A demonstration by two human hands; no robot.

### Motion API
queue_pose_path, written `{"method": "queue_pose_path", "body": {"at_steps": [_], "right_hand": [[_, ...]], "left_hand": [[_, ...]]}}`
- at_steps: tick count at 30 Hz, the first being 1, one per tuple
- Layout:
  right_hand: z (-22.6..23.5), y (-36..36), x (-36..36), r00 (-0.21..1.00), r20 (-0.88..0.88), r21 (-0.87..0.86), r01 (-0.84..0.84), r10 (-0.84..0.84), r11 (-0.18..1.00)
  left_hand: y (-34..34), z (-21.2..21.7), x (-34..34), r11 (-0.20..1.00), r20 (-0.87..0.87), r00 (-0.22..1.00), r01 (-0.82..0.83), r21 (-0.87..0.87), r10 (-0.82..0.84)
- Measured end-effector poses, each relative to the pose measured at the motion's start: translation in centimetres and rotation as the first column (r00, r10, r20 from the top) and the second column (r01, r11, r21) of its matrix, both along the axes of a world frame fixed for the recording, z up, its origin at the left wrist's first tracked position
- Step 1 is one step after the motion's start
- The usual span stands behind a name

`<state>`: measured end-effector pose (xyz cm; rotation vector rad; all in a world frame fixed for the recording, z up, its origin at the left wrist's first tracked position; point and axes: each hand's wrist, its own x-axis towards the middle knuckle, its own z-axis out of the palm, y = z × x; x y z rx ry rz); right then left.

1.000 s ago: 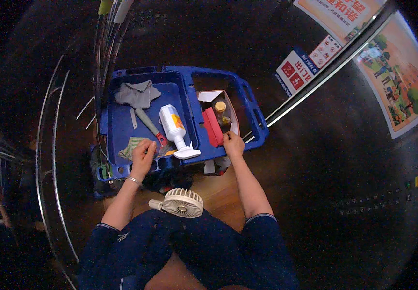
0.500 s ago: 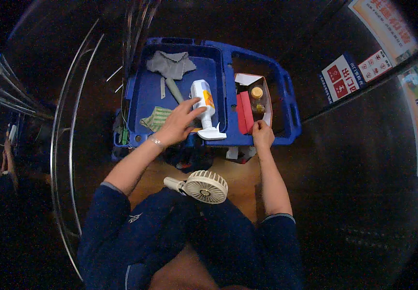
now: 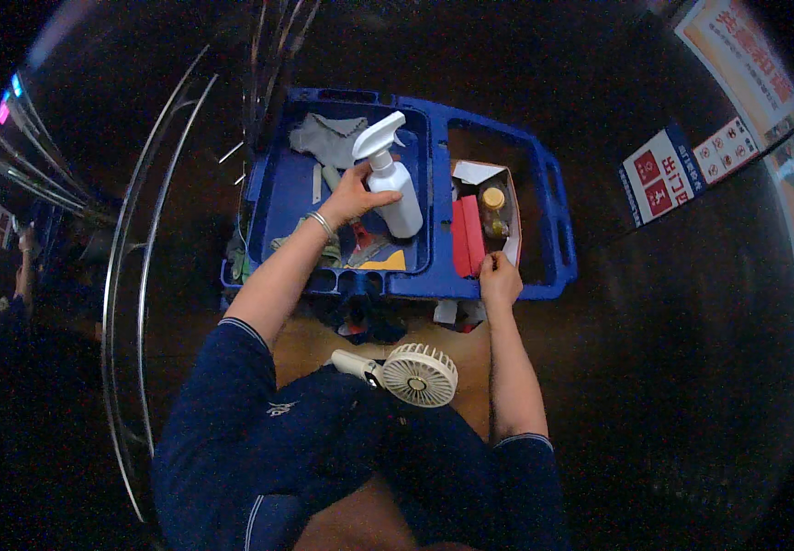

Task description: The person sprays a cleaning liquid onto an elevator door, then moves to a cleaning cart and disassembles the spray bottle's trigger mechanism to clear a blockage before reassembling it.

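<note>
A white spray bottle point(image 3: 401, 209) stands nearly upright over the blue tray of a cart point(image 3: 434, 286), its trigger head at the top. My left hand point(image 3: 351, 198) is wrapped round its upper body, thumb across the front. At the cart's near edge my right hand point(image 3: 502, 279) is closed, fingertips pinched beside a long red box point(image 3: 469, 241). Whatever those fingertips hold, if anything, is hidden. The red box and a yellow-capped bottle point(image 3: 494, 200) sit inside an open carton point(image 3: 478, 172).
Beyond my left hand lies a grey cloth point(image 3: 322, 138) in the tray. Nearer are a green cloth point(image 3: 327, 253), a red-and-grey tool point(image 3: 366, 244) and a yellow piece point(image 3: 388, 261). A handheld fan point(image 3: 418, 376) hangs at my front. Metal rails point(image 3: 134, 275) curve along the left wall.
My left hand has closed round the spray bottle and turned it from lying with its head toward me to head up. My right hand stays at the carton's near corner.
</note>
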<state>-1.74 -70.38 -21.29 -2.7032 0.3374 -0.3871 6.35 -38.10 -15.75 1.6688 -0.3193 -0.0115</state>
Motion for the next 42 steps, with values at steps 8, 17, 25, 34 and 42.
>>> {"method": "queue_pose_path", "body": {"at_steps": [8,17,25,34,42], "right_hand": [[0.0,1.7,-0.2,1.0,-0.019,-0.026,0.004,-0.004,1.0],[-0.7,3.3,-0.3,0.999,0.013,-0.052,-0.034,0.035,0.998],[2.3,5.7,0.3,0.929,0.286,0.349,-0.328,0.234,0.878],[12.3,15.5,2.7,0.803,0.509,0.311,-0.507,0.31,0.804],[11.8,11.6,5.1,0.764,0.449,0.531,-0.646,0.463,0.549]], "left_hand": [[1.8,-4.4,0.4,0.981,-0.127,0.991,0.015,-0.191,-0.04],[1.9,-4.7,-0.5,0.956,-0.023,0.988,-0.152,-0.252,0.152],[-1.3,-2.5,-2.5,0.913,0.457,0.857,-0.359,0.194,0.239],[-4.7,1.0,-5.1,0.935,0.127,0.962,-0.264,0.235,0.24],[-5.5,4.8,-5.7,0.957,0.162,0.981,-0.144,0.253,0.105]]}}
